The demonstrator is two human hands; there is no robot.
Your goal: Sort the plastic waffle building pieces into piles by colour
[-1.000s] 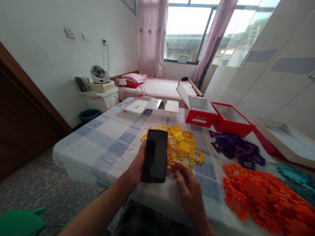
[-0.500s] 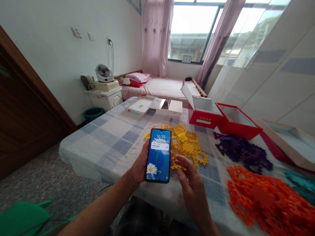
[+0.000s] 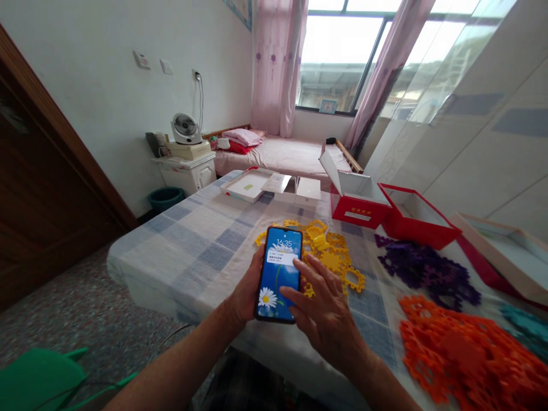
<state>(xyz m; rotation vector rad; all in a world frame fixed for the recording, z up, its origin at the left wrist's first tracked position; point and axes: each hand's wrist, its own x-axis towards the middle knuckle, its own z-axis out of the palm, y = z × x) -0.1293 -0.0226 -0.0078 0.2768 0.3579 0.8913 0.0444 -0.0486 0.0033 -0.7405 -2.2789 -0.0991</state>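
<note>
A smartphone (image 3: 274, 285) stands tilted up over the table's near edge, its lit lock screen showing 16:35, daisies on blue and a white notification. My left hand (image 3: 250, 285) is closed around its left side and back. Over the right part of the screen hovers my right hand (image 3: 323, 302), fingers apart and holding nothing; whether a fingertip touches the glass I cannot tell. Behind the phone lie yellow plastic pieces (image 3: 331, 260) with notched edges, partly hidden by the phone and my right fingers. Orange pieces (image 3: 462, 348) are heaped to the right of my right hand.
Purple pieces (image 3: 428, 271) and teal pieces (image 3: 528, 322) lie on the right of the checked tablecloth (image 3: 171, 251). Along the back are a shallow white box lid (image 3: 244, 187), a small white box (image 3: 308, 189) and red boxes (image 3: 359, 214). A green plastic object (image 3: 38, 379) is at lower left.
My right hand has moved left and up, from beside the phone to over its screen, with its fingers spreading. My left hand still holds the phone. The view has shifted slightly.
</note>
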